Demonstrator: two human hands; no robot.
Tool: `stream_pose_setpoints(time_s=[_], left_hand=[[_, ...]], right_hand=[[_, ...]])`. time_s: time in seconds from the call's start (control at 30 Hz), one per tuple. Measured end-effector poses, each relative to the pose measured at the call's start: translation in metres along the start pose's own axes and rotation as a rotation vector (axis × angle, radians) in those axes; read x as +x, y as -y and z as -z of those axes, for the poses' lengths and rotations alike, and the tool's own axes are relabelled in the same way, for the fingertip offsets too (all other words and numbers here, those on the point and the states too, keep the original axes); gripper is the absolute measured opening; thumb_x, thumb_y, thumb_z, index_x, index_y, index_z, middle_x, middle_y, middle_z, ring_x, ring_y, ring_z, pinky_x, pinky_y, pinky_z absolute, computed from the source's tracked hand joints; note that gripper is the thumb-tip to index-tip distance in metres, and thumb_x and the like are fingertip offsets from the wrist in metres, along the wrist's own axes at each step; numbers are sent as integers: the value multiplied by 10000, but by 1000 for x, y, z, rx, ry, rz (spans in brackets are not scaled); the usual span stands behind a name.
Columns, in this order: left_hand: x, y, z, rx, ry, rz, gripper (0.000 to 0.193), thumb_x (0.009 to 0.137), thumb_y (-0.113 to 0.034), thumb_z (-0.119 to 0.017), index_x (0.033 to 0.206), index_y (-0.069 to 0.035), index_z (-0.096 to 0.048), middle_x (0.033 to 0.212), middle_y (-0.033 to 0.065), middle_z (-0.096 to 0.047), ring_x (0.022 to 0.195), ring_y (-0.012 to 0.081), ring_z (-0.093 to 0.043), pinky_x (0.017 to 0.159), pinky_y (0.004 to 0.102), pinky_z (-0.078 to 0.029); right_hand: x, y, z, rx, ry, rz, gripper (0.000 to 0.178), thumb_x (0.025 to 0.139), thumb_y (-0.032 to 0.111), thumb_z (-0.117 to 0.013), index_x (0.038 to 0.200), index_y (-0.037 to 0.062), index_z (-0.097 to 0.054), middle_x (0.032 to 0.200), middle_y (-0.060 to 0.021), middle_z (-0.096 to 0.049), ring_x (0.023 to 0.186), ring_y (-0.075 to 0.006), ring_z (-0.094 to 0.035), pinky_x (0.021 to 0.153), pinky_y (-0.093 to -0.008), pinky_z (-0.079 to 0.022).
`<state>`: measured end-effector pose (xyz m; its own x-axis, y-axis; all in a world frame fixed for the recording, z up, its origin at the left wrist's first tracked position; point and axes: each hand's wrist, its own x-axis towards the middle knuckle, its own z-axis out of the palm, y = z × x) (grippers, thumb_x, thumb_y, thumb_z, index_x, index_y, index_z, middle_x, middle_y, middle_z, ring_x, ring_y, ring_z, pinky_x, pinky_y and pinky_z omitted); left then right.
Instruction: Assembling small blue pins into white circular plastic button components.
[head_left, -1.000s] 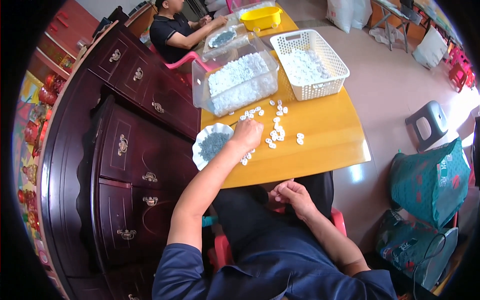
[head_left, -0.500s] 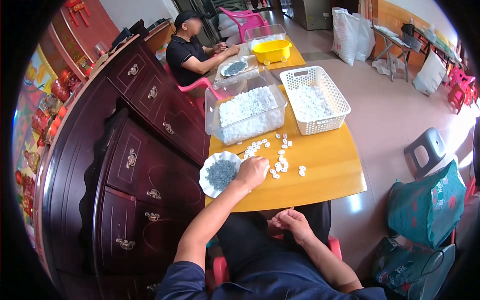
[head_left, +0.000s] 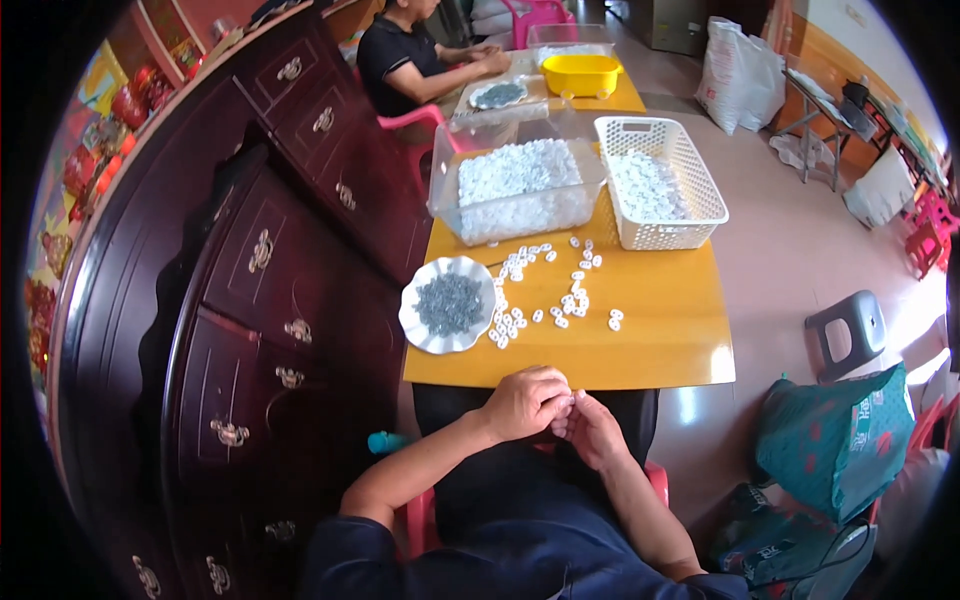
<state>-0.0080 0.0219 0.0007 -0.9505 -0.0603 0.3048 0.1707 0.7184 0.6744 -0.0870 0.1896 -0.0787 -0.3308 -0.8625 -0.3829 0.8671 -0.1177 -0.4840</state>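
My left hand [head_left: 527,404] and my right hand [head_left: 592,428] meet just in front of the table's near edge, above my lap. Fingertips of both are pinched together; whatever sits between them is too small to make out. On the yellow table [head_left: 660,352], small white oval pieces with two holes [head_left: 507,326] lie scattered beyond my hands. To their left a scalloped white plate [head_left: 413,326] carries a heap of small dark grey bits [head_left: 449,304]. Behind the loose pieces stands a clear plastic bin [head_left: 592,203] filled with white pieces.
A white perforated basket [head_left: 672,236] with more white pieces stands right of the bin. Dark wooden drawers [head_left: 265,260] run along my left. Across the far table, with its yellow tub [head_left: 582,76], a person [head_left: 395,65] works. Green bags [head_left: 835,440] and a grey stool [head_left: 848,335] are at right.
My left hand has come back from the white pieces beside the plate to meet my right hand. The right hand has risen slightly from the lap. The view has shifted a little.
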Motion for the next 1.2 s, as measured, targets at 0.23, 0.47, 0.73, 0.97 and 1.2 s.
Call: stream_pose_setpoints(time_s=[0.23,0.47,0.73,0.97,1.2], left_hand=[[-19,4,-2,42,-92,22,129,851,-82,-710,969,-31,-725,958,102,-708,880,306,-682,771,392,-547],[-22,44,57,368,-335,206,109,857,-73,-702,960,-37,-706,926,128,-685,841,342,-675,731,417,-544],[-45,81,78,558,-278,376,230,867,-109,-699,1085,-36,-694,995,134,-662,947,350,-641,830,441,-522],[-23,73,69,613,-303,239,321,863,-171,-735,1142,-26,-671,1032,137,-641,966,348,-610,851,446,-506],[-17,76,59,698,-307,228,327,825,-178,-766,1115,-55,-681,999,113,-620,948,328,-593,838,446,-500]], right_hand=[[1,3,-6,35,20,-54,132,1022,232,-627,982,107,-643,881,-15,-706,798,-131,-687,763,-282,-557],[-1,6,-8,-8,-7,33,104,1021,196,-617,966,108,-620,933,-59,-716,784,-130,-693,768,-264,-575],[0,2,-5,-15,-14,28,102,1025,196,-610,969,111,-617,951,-61,-716,787,-125,-692,770,-259,-573],[-1,3,-7,-19,-61,26,102,1028,198,-607,964,119,-613,950,-60,-714,791,-122,-691,760,-255,-562],[1,3,-4,-16,-57,34,104,1027,199,-608,961,118,-618,950,-58,-714,789,-120,-687,756,-256,-554]])
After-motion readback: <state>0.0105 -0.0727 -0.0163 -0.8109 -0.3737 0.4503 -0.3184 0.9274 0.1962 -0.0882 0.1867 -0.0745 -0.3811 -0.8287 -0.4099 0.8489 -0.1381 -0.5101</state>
